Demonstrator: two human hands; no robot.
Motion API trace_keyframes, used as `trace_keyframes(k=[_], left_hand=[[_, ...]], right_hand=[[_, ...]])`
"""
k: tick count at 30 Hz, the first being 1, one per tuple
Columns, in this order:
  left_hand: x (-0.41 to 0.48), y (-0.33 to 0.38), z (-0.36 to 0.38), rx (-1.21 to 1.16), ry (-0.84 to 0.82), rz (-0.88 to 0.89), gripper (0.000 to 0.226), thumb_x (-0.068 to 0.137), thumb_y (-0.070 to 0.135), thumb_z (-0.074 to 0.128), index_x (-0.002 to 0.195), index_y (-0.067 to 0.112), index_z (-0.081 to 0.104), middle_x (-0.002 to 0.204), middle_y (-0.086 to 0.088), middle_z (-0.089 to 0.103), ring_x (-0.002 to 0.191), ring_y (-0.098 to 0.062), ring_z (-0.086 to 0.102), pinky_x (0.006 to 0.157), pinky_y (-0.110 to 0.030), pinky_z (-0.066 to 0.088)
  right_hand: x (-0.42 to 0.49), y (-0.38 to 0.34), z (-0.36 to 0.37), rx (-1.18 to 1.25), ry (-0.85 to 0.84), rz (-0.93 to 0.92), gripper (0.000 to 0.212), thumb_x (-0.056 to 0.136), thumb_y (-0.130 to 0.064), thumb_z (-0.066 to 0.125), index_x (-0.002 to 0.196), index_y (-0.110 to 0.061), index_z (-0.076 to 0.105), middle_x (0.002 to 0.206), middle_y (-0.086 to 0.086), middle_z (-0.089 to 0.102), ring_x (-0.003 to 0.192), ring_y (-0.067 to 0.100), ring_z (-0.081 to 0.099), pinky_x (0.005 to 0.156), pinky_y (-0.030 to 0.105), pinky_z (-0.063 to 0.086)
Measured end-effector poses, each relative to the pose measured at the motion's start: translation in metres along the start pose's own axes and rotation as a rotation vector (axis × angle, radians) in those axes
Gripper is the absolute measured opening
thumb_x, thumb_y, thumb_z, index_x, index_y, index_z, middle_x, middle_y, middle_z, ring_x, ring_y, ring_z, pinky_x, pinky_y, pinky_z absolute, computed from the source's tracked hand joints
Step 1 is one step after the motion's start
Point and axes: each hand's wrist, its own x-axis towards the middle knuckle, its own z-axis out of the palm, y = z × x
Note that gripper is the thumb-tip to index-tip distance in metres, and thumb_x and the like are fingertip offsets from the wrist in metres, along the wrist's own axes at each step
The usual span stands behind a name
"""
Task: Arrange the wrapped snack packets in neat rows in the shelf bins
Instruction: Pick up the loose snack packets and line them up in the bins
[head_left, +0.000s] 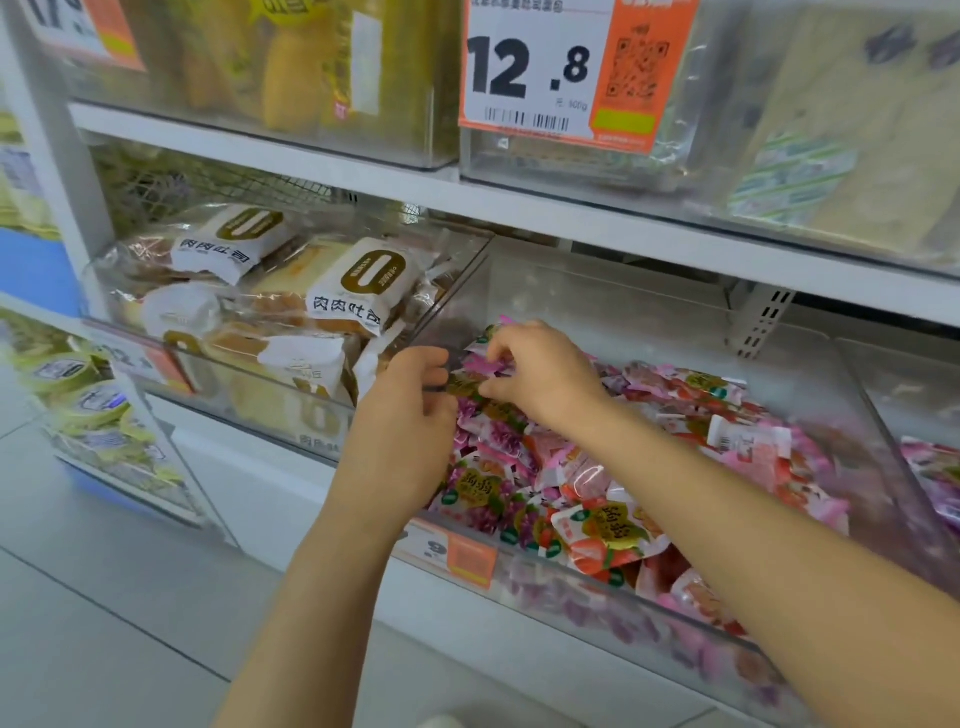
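A clear plastic shelf bin (613, 597) holds a loose heap of small pink, purple and red wrapped snack packets (602, 525). Both hands reach into its far left corner. My left hand (410, 400) has its fingers curled and pinches the edge of a packet with a dark gold label (464, 387). My right hand (535, 371) is curled over the same spot and pinches a pink packet (483, 364) near the top of the heap. The hands nearly touch each other.
The bin to the left (249, 395) holds white-labelled bread packs (363, 283). An orange price tag (467, 558) hangs on the snack bin's front. A shelf board (571, 213) with a large price card (550, 73) runs overhead. Another packet bin (935, 478) stands at far right.
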Motion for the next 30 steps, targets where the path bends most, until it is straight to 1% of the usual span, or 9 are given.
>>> trace_keyframes(k=[2,4,9,13,18,22,25,28,30], left_hand=[[0.000,-0.001,0.000,0.001,-0.005,-0.001,0.040,0.093,0.008,0.049,0.132,0.019,0.047,0.122,0.001,0.056,0.102,-0.012,0.054,0.089,-0.029,0.045],[0.000,-0.001,0.000,-0.012,-0.013,-0.002,0.040,0.093,0.007,0.050,0.131,0.019,0.048,0.121,0.001,0.056,0.103,-0.012,0.054,0.086,-0.026,0.044],[0.000,0.003,0.000,-0.020,-0.009,0.004,0.039,0.093,0.008,0.052,0.131,0.019,0.048,0.119,0.002,0.056,0.100,-0.011,0.053,0.081,-0.024,0.041],[-0.004,0.013,0.004,-0.024,0.018,0.034,0.037,0.093,0.009,0.052,0.129,0.018,0.050,0.116,0.003,0.059,0.102,-0.011,0.054,0.086,-0.029,0.044],[-0.024,0.051,0.043,-0.070,-0.070,0.187,0.034,0.093,0.013,0.054,0.126,0.020,0.052,0.113,0.008,0.059,0.099,-0.007,0.055,0.080,-0.019,0.041],[-0.051,0.090,0.094,-0.108,-0.188,0.349,0.032,0.093,0.015,0.054,0.124,0.021,0.055,0.114,0.009,0.058,0.095,0.000,0.054,0.073,-0.002,0.039],[-0.073,0.114,0.131,-0.112,-0.265,0.455,0.032,0.092,0.013,0.055,0.122,0.022,0.057,0.115,0.008,0.058,0.100,-0.003,0.054,0.082,-0.010,0.039],[-0.091,0.133,0.158,-0.110,-0.280,0.546,0.031,0.091,0.011,0.055,0.120,0.022,0.058,0.106,0.009,0.055,0.097,-0.002,0.052,0.086,-0.012,0.038],[-0.098,0.141,0.170,-0.096,-0.272,0.614,0.029,0.091,0.010,0.055,0.118,0.020,0.059,0.103,0.010,0.053,0.097,-0.001,0.050,0.087,-0.012,0.038]], right_hand=[[-0.004,0.005,0.003,0.014,-0.065,-0.142,0.025,0.086,-0.027,0.065,0.111,-0.020,0.067,0.116,0.001,0.060,0.109,0.023,0.054,0.091,0.037,0.045],[-0.006,0.004,0.007,0.024,-0.164,-0.224,0.024,0.092,-0.020,0.057,0.114,-0.017,0.067,0.115,0.002,0.063,0.109,0.022,0.055,0.094,0.035,0.044],[-0.006,0.004,0.000,0.082,-0.277,-0.192,0.032,0.097,-0.010,0.046,0.125,-0.014,0.059,0.133,0.004,0.055,0.122,0.019,0.050,0.096,0.022,0.036],[-0.044,0.011,-0.047,0.255,-0.171,-0.109,0.032,0.097,-0.008,0.046,0.125,-0.017,0.059,0.133,-0.001,0.056,0.119,0.011,0.052,0.092,0.017,0.038],[-0.141,0.048,-0.119,0.314,-0.031,-0.047,0.027,0.094,-0.010,0.053,0.113,-0.024,0.066,0.105,-0.021,0.063,0.095,-0.009,0.057,0.080,0.002,0.043],[-0.218,0.107,-0.161,0.331,0.099,0.161,0.028,0.091,-0.006,0.057,0.096,-0.031,0.068,0.092,-0.021,0.068,0.088,-0.006,0.064,0.077,0.013,0.050],[-0.252,0.157,-0.166,0.236,0.135,0.348,0.029,0.089,-0.002,0.059,0.089,-0.029,0.069,0.091,-0.014,0.069,0.087,0.003,0.066,0.080,0.023,0.054],[-0.263,0.191,-0.155,0.061,0.091,0.417,0.019,0.087,-0.006,0.063,0.103,-0.011,0.071,0.099,0.002,0.070,0.093,0.013,0.064,0.085,0.021,0.050],[-0.264,0.200,-0.145,-0.103,-0.045,0.395,0.034,0.087,-0.027,0.064,0.119,-0.015,0.064,0.117,0.003,0.065,0.107,0.016,0.059,0.090,0.024,0.045]])
